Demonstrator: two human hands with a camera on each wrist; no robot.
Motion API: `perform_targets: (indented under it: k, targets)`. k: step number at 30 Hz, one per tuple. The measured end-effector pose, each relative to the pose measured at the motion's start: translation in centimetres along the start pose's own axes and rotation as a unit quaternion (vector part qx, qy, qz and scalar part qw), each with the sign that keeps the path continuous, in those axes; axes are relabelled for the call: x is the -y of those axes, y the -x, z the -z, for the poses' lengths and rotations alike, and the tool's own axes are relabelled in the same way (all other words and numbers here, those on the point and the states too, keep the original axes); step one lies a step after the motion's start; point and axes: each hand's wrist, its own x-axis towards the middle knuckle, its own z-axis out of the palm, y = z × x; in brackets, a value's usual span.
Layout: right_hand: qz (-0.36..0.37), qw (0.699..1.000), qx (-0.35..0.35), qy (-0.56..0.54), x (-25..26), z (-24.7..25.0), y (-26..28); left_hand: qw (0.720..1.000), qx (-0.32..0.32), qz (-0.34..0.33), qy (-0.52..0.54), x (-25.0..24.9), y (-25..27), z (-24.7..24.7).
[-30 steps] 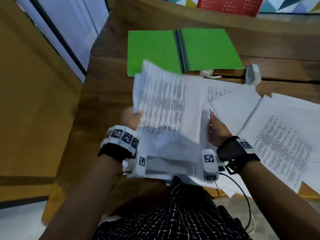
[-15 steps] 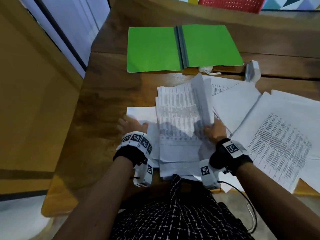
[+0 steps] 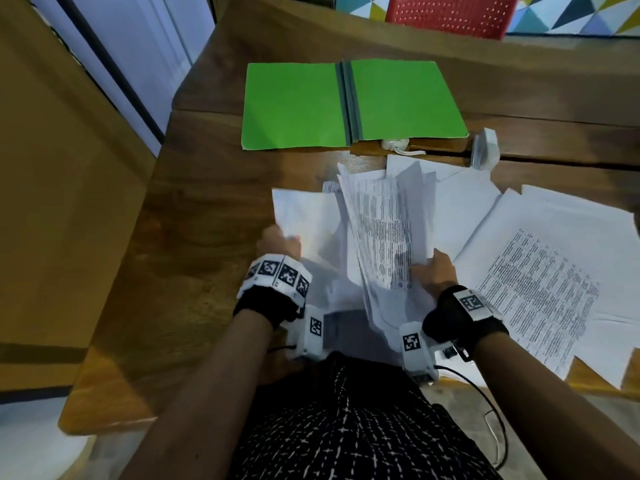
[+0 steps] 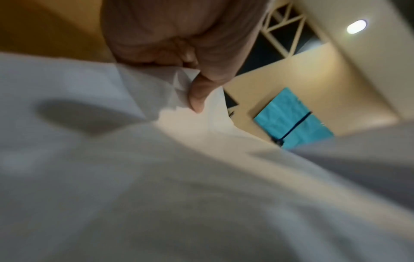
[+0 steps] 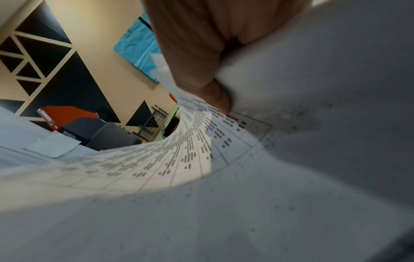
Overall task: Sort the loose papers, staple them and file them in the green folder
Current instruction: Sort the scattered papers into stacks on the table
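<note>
Right hand (image 3: 434, 271) pinches the printed sheaf (image 3: 384, 237), bowed up off the table (image 3: 214, 216); left hand (image 3: 277, 242) seems to pinch a blank sheet (image 3: 304, 216), green folder (image 3: 346, 102) open beyond.

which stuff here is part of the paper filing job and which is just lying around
Job:
papers, held by left hand and right hand
spread sheets
green folder, open
stapler

Lying about:
red chair
white cord

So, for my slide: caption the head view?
Both hands gather printed papers before an open green folder.
</note>
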Motion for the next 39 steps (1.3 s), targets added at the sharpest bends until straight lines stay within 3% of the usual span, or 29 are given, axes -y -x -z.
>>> perform_targets:
  k: [5,7,9,11,14,17,19,20,22,24,25,27,29,31,32,35,39]
  targets:
    - [-0.026,0.999,-0.023,-0.02,-0.7,1.3,-0.6,0.971,-0.189,-0.129,0.063,-7.1,0.9,7.3]
    - [-0.015,0.999,-0.027,-0.035,-0.6,1.7,-0.7,0.939,-0.261,-0.223,0.022,-9.5,1.5,10.1]
    - [0.015,0.997,-0.014,-0.077,-0.1,1.9,-1.0,0.907,-0.273,-0.317,-0.054,-11.0,2.8,10.8]
    - [0.022,0.993,0.012,-0.113,0.3,1.9,-1.6,0.906,-0.206,-0.357,-0.089,-11.3,4.2,8.9]
    - [0.0,0.98,0.058,-0.19,0.7,1.6,-3.3,0.913,-0.056,-0.374,-0.153,-8.6,5.4,3.3]
    - [-0.041,0.913,0.154,-0.375,0.8,1.9,-3.9,0.903,0.12,-0.337,-0.237,-3.9,6.8,-2.2]
    - [-0.047,0.882,0.193,-0.426,0.4,2.2,-4.2,0.879,0.181,-0.333,-0.29,-1.6,8.1,-4.7]
    - [-0.04,0.891,0.209,-0.401,0.3,2.4,-4.3,0.872,0.199,-0.336,-0.295,-1.1,8.9,-5.4]
    - [-0.036,0.951,0.173,-0.254,-0.4,2.2,-5.1,0.877,0.263,-0.312,-0.252,-1.0,9.8,-5.9]
    - [-0.015,0.989,0.101,-0.109,-1.1,2.1,-5.9,0.913,0.307,-0.236,-0.127,-1.5,9.9,-5.4]
    - [-0.009,0.994,0.088,-0.064,-1.5,2.1,-6.1,0.934,0.286,-0.208,-0.059,-1.5,9.3,-5.1]
    - [-0.001,0.998,0.061,-0.021,-1.9,2.7,-6.0,0.972,0.148,-0.181,0.011,-1.4,7.0,-4.5]
    - [0.003,0.999,0.034,0.007,-2.2,3.5,-5.8,0.993,0.016,-0.111,-0.044,-0.9,4.6,-3.9]
    - [0.007,0.999,0.013,0.028,-2.8,4.1,-5.6,0.993,-0.008,0.021,-0.117,-0.5,3.4,-3.5]
    - [0.01,0.999,0.009,0.037,-3.0,4.3,-5.3,0.991,0.005,0.049,-0.128,-0.5,3.0,-3.5]
    - [0.025,0.999,0.015,0.024,-3.8,4.0,-5.0,0.993,0.023,0.029,-0.114,-1.3,2.5,-4.5]
    - [0.079,0.993,0.064,-0.066,-3.5,2.8,-3.9,0.991,-0.086,-0.059,-0.086,-2.1,3.6,-6.8]
